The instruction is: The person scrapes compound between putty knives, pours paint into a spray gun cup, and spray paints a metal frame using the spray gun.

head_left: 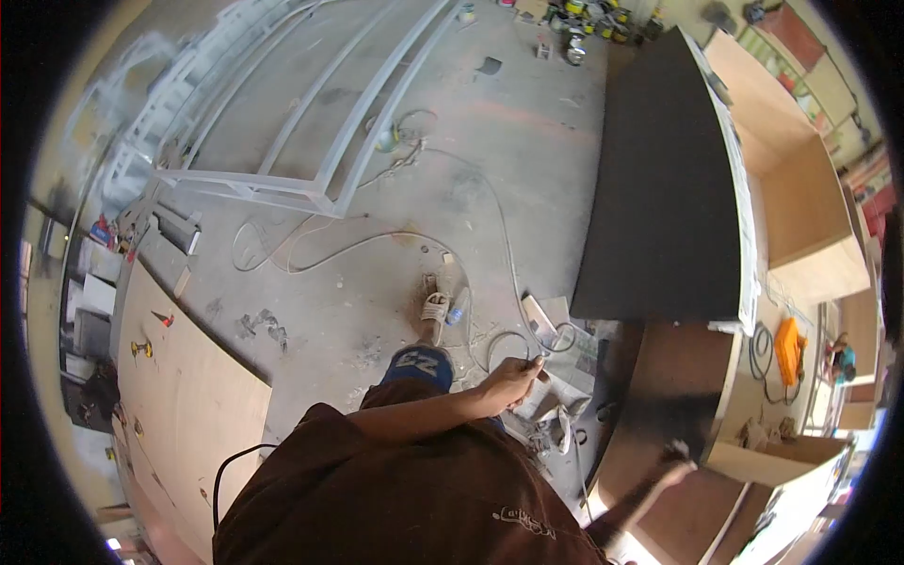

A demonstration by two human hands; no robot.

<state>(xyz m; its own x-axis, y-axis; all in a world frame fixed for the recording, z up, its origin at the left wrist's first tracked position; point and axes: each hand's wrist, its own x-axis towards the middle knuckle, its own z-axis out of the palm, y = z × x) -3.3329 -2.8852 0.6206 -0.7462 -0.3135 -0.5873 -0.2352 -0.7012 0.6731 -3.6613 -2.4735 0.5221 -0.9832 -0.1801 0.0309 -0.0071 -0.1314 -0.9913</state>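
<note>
My left hand is closed in front of my body, with a thin pale hose looping at its fingers. To the right, my right hand reaches over a dark-coated cabinet panel. It is smeared by motion, its fingers bent around a small pale thing too blurred to name. Beside the cabinet, crumpled sheets of paper lie on the floor near my left hand.
A large black-faced cabinet stands ahead on the right. A pale metal frame lies at the upper left. The hose snakes across the dusty floor. A wooden board with tools lies left. An orange object and a person are far right.
</note>
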